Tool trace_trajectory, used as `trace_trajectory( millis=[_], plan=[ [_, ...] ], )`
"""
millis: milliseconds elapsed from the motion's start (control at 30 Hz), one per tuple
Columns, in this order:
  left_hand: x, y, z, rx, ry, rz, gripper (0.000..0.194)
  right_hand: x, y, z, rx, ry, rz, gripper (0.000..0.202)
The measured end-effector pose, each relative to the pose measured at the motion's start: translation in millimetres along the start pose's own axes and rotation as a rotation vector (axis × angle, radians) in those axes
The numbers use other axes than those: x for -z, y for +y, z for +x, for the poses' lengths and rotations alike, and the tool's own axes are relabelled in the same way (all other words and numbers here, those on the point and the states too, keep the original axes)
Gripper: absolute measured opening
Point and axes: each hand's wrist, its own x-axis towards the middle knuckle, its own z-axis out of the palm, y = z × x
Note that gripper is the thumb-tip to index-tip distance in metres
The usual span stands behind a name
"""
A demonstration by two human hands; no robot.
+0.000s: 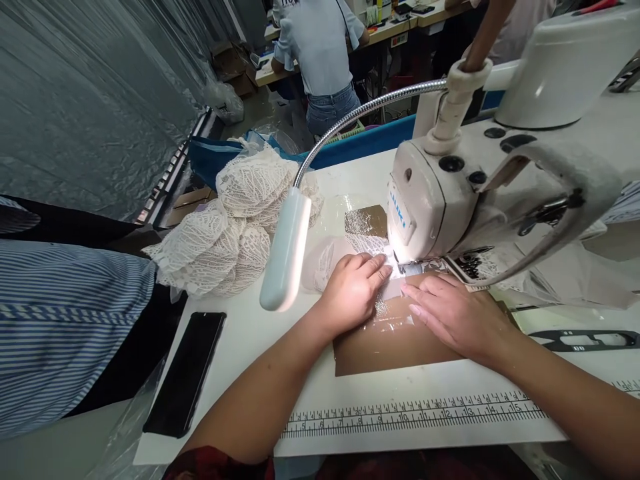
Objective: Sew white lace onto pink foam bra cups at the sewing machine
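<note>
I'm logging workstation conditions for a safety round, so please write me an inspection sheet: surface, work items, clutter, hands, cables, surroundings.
Surface: white tabletop, ruler scale along its near edge, brown sheet under the hands.
Work items: pale fabric at the sewing machine; lace heap on the left.
Clutter: dark phone left, thread snips right.
Left hand: fingers flat on the fabric, close to the machine head.
Right hand: fingertips at the fabric's edge; grip unclear.
Cables: nothing seen on the tabletop; the lamp's metal neck arches above it.
Surroundings: person in stripes at left, another person ahead, plastic sheeting far left.
</note>
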Motion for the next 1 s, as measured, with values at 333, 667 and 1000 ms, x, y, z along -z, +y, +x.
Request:
trace_trajectory(
  millis=[333, 667, 1000],
  plan=[
    [0.0, 1, -4, 0.11, 0.102, -0.076, 0.041, -9, 2, -3, 0.016, -0.019, -0.021, 0.034],
    [5.7, -6, -13, 0.222, 0.162, -0.163, 0.022, 37, 16, -48, -0.008, -0.125, 0.143, 0.033],
    [47.0, 49, -51, -0.067, 0.003, -0.608, 0.031, 37, 86, -163, -0.13, -0.128, -0.011, 0.03]
  ],
)
